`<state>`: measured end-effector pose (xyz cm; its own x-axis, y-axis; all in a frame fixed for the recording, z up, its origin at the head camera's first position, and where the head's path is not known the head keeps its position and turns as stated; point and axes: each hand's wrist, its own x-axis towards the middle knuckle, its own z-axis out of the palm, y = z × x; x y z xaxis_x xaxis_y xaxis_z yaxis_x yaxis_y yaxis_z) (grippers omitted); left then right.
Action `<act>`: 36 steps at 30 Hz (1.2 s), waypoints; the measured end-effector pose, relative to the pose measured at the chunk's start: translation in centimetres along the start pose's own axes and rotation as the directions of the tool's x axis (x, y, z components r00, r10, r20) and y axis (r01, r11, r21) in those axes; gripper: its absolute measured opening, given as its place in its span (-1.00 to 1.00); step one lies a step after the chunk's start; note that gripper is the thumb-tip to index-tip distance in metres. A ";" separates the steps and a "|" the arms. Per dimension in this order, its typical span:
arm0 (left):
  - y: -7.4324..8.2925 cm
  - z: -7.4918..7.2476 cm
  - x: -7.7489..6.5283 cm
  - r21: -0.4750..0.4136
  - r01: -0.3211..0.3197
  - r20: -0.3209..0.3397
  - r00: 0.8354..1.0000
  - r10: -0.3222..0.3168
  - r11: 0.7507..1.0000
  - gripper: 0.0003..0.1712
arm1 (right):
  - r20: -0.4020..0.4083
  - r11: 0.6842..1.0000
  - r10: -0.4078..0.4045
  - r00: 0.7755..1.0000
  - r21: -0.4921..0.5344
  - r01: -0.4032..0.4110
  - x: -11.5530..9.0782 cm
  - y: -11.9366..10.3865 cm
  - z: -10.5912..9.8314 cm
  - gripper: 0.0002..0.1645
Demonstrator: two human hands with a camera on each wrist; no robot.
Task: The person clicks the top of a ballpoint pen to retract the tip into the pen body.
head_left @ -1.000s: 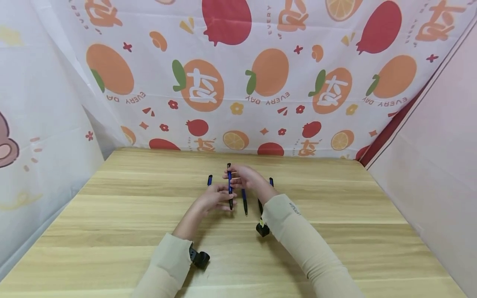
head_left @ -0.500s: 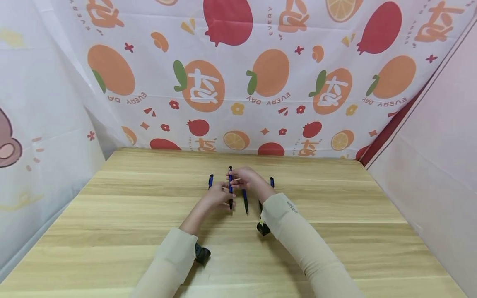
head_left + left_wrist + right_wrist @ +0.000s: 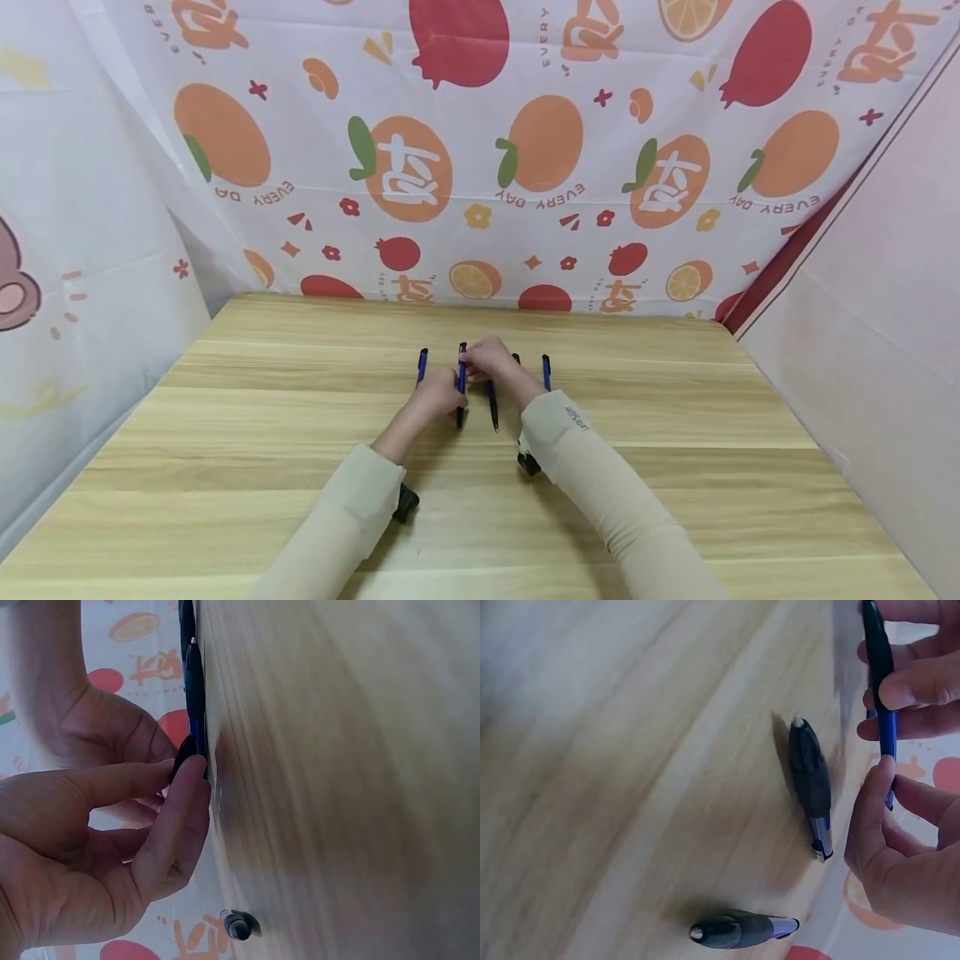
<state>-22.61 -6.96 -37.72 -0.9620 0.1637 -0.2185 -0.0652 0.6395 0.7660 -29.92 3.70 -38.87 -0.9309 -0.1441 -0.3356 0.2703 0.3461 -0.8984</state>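
Both hands pinch one blue ballpoint pen (image 3: 462, 385) with a black grip, close over the table. My right hand (image 3: 489, 358) has its thumb and fingertips at the far, clip end. At the near end, the left hand (image 3: 437, 394) holds the black grip between thumb and fingers, as the right wrist view also shows with the held pen (image 3: 882, 667). A similar pen (image 3: 422, 365) lies left of the left hand, its lower part hidden. Just right of the held one lies another pen (image 3: 492, 406), its top covered by the right hand.
Farther right, a pen's clip end (image 3: 516, 358) shows past the right wrist, and another pen (image 3: 547, 372) lies partly behind the sleeve. The wooden table (image 3: 262, 467) meets a fruit-print cloth (image 3: 480, 237) at its back edge. Black cameras (image 3: 528, 462) sit at the wrists.
The held pen has come slightly toward the person, along with the right hand. The left hand's fingers have drawn in around the near end. The visible pens on the table stay put.
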 end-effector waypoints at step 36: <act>0.1 0.0 0.3 0.265 -0.025 -0.057 0.997 0.042 0.964 -0.79 | -0.091 0.927 -0.125 0.988 -0.366 0.084 0.3 0.1 0.7 -0.88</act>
<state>-22.85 -6.84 -37.76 -0.9775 0.1473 -0.1512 0.0319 0.8113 0.5838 -30.03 2.99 -39.28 -0.9760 -0.1011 -0.1929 0.0825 0.6481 -0.7571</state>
